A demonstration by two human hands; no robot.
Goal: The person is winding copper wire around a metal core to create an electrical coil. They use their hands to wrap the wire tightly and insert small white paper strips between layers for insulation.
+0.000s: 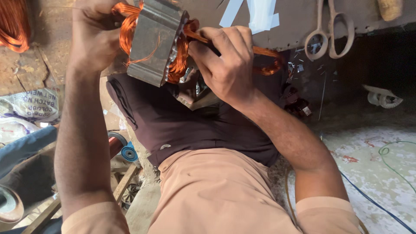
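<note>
The person is working copper wire into a metal motor core, held up over the lap just in front of the bench. The left hand wraps round the core's far end, its grip closed on the core and steadying it. The right hand has its grip narrow, pinching a bundle of the wire at the core's near face, wrist bent inward. I'd judge this the winding stage; the next move calls for a firm, even pull without kinking strands. Scissors lie on the bench, well apart.
</note>
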